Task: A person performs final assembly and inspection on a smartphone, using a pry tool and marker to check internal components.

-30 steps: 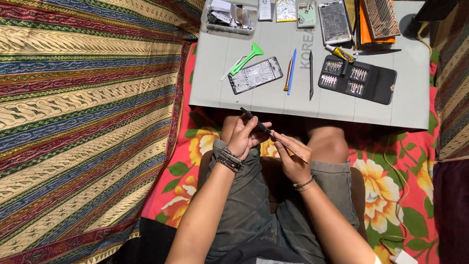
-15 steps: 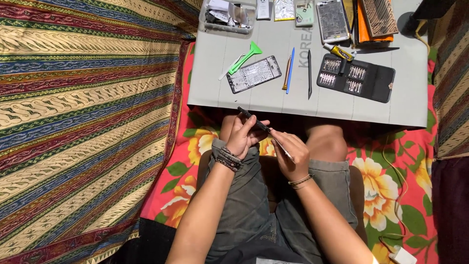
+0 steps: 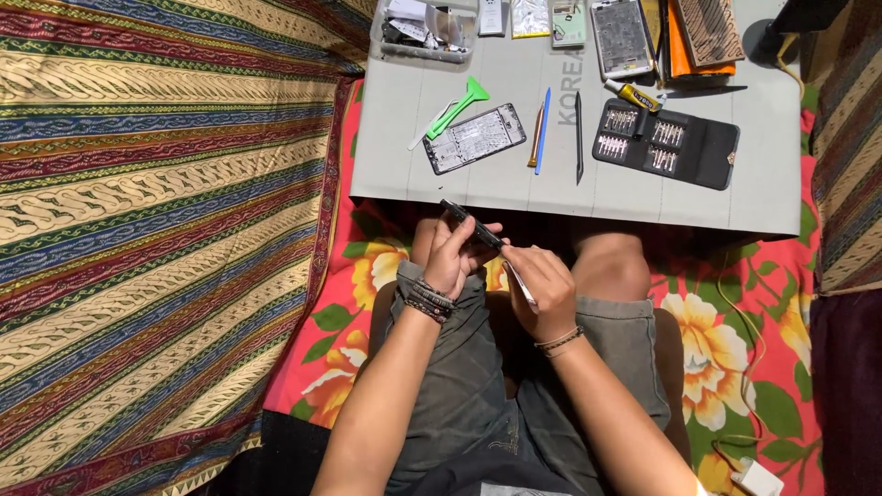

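Black phone in closed hands

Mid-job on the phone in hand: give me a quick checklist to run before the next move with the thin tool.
1. Left hand grips the dark phone firmly: ok, fingers wrap it.
2. Right hand holds the thin tool: ok, its tip meets the phone's edge.
3. Tool tip seated in the seam: cannot tell, too small to see.
4. Phone supported over the lap, clear of the grey mat: ok.
5. Screwdriver bit case open on the mat: ok.
6. Green pry tool lies on the mat beside the opened phone body: ok.
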